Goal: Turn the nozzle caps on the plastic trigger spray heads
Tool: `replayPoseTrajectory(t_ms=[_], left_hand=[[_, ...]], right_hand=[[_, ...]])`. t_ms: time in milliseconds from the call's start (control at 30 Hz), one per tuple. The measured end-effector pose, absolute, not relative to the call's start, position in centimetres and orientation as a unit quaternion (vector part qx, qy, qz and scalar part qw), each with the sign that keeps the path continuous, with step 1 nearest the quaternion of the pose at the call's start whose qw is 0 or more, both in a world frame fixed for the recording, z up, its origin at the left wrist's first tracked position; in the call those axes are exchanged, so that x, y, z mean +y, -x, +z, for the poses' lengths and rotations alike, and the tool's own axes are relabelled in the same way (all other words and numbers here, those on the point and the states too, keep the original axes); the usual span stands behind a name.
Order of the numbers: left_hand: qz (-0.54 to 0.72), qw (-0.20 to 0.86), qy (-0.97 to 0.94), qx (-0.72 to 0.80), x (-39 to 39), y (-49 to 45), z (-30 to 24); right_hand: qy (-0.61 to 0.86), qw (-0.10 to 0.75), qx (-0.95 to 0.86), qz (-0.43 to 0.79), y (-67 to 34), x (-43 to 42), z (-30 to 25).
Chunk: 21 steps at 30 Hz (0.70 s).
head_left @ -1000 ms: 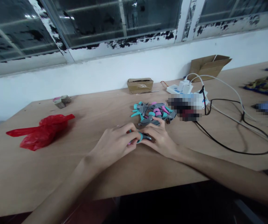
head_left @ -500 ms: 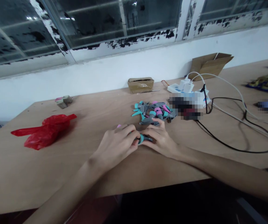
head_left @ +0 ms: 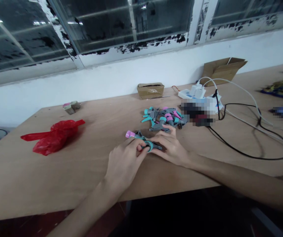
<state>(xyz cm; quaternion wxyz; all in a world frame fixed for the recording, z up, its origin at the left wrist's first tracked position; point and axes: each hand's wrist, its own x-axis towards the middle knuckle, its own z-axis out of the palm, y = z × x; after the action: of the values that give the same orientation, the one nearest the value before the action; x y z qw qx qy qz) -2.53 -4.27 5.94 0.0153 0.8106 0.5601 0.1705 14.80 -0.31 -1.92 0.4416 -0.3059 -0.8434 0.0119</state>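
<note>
Left hand (head_left: 124,163): from my remote view, I see thumb and fingers closed narrowly on a grey, teal and pink piece (head_left: 150,146), at its teal ring.
Right hand (head_left: 171,144): fingers bent around the grey end of that same piece; how tightly they press I cannot tell.
Piece: low over the bench (head_left: 94,184) near its front edge, between both hands, its pink end poking out beyond the left fingers.
Pile (head_left: 164,118): similar grey, teal and pink parts heaped just past the right hand.
Red bag (head_left: 57,135): crumpled on the bench, well to the left of my hands.
Wall side: a small cardboard box (head_left: 151,91) behind the pile, a power strip (head_left: 183,94) with white plugs right of it, and a larger open carton (head_left: 216,73) behind the strip.
Black cable (head_left: 245,158): looped across the bench at right.
</note>
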Motion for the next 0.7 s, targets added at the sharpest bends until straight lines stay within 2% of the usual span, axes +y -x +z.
replayPoseTrajectory(t_ms=[167, 333, 533, 700], left_hand=[[0.169, -0.007, -0.813, 0.557, -4.1, 2.5, 5.5], [0.187, 0.043, -0.81, 0.553, -3.2, 3.3, 5.3], [0.293, 0.076, -0.794, 0.527, -2.4, 5.7, 5.9], [0.322, 0.076, -0.762, 0.557, -2.1, 7.1, 6.5]], right_hand=[[0.305, 0.442, -0.844, -0.004, -14.9, -0.1, -2.3], [0.315, 0.433, -0.844, -0.037, -14.5, 0.2, -1.6], [0.356, 0.394, -0.844, -0.081, -11.9, 2.4, 0.5], [0.354, 0.32, -0.876, -0.074, -10.1, 3.3, 0.4]])
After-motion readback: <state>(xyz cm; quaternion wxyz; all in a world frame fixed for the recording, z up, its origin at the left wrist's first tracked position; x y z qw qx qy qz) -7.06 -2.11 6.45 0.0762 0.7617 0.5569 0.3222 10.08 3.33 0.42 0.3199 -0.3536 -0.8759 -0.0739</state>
